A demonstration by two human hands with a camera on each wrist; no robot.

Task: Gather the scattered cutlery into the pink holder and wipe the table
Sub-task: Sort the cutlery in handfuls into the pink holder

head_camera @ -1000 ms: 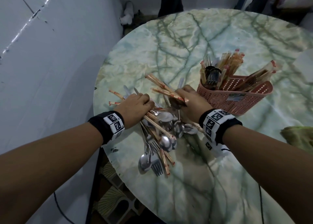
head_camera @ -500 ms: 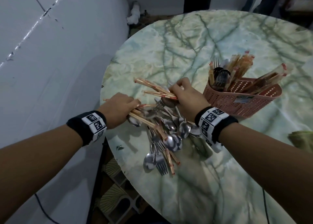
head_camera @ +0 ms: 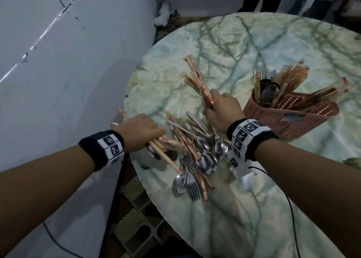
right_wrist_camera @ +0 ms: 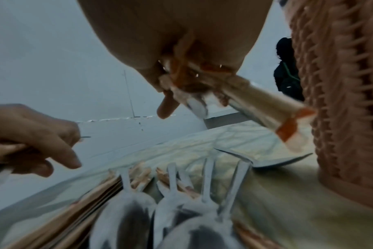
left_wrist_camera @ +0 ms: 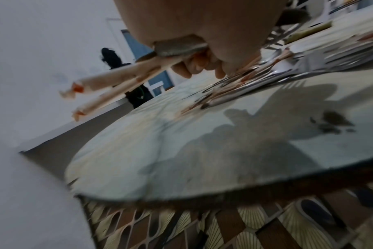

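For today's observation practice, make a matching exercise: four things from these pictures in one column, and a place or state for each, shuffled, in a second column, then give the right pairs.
Things
1. right hand
2. left hand
3. pink holder
4. spoons

Places or states
A. lying in the pile on the table
B. raised, gripping a bundle of wrapped chopsticks
C. low at the table's edge, gripping wrapped chopsticks from the pile
D. standing on the table, already holding cutlery

Pairs: 1-B, 2-C, 3-D, 4-A
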